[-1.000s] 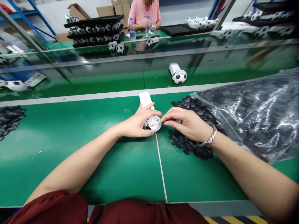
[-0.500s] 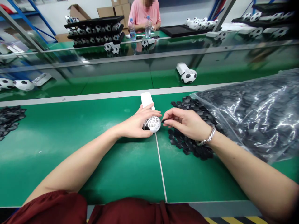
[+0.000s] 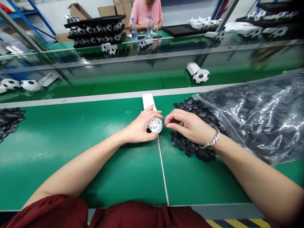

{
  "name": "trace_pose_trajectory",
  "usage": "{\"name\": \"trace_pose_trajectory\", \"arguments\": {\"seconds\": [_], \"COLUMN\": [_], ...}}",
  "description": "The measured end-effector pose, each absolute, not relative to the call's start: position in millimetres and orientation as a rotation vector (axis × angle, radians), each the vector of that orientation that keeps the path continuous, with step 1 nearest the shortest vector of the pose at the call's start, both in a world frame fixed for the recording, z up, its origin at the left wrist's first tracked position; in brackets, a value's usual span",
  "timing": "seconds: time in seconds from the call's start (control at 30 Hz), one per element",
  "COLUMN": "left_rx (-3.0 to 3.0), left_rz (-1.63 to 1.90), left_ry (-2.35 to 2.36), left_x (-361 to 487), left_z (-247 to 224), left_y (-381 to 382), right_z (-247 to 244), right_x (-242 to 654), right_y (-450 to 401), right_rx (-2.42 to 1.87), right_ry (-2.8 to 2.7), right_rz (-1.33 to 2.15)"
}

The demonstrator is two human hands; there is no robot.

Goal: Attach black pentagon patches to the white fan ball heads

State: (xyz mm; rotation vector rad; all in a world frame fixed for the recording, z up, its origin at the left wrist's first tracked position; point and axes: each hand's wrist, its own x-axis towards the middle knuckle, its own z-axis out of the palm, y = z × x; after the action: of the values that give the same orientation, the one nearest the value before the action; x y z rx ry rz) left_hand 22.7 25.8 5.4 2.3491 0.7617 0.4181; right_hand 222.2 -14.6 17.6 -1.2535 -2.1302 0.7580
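My left hand (image 3: 140, 126) is closed around a white half-ball shell (image 3: 155, 124) patterned like a football, fingers over its far side and thumb at its near edge. White webbing shows on the shell, with a black patch at its left. A white flat handle-like part (image 3: 148, 100) extends away from it on the green table. Just right of the shell, my right hand (image 3: 190, 125) pinches thumb and fingers together. The small black piece in that pinch is mostly hidden now. Beneath and beside this hand lies a pile of black pieces (image 3: 181, 142).
A clear plastic bag (image 3: 261, 110) of black pieces lies at right, another black pile (image 3: 10, 122) at far left. Beyond the white edge strip, a belt carries football-patterned parts (image 3: 201, 76). A person in pink (image 3: 146, 14) sits across, near stacked trays (image 3: 95, 31) and bottles (image 3: 150, 27).
Parts on the near belt have shifted right; those on the farther belt have shifted left. My hands have barely moved, and the black piece in my right fingers shows less.
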Motion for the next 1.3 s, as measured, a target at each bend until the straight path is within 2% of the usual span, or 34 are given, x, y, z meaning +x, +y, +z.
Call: {"name": "trace_pose_trajectory", "arguments": {"seconds": [0.27, 0.43, 0.6, 1.07, 1.2, 1.3], "left_rx": [2.353, 2.363, 2.334, 2.313, 2.313, 2.303], "left_rz": [0.454, 0.458, 0.478, 0.541, 0.533, 0.537], "left_ry": [0.722, 0.715, 0.719, 0.791, 0.789, 0.791], "left_x": [22.9, 23.2, 24.0, 30.1, 31.1, 30.6], "left_z": [2.8, 2.9, 1.7, 2.6, 2.4, 1.1], "left_y": [27.5, 27.6, 27.5, 21.9, 21.9, 22.3], "right_z": [20.6, 16.9, 8.3, -1.2, 2.7, 8.0], "right_x": [220.5, 218.6, 215.2, 206.4, 211.8, 227.5], "right_y": [-15.1, -16.7, -15.4, -11.5, -9.3, -6.6], "right_rx": [-1.196, -1.297, -1.243, -1.251, -1.368, -1.631], "right_ry": [-2.203, -2.018, -2.091, -1.943, -2.005, -2.196], "right_rz": [0.772, 1.049, 0.834, 0.85, 0.865, 0.691]}}
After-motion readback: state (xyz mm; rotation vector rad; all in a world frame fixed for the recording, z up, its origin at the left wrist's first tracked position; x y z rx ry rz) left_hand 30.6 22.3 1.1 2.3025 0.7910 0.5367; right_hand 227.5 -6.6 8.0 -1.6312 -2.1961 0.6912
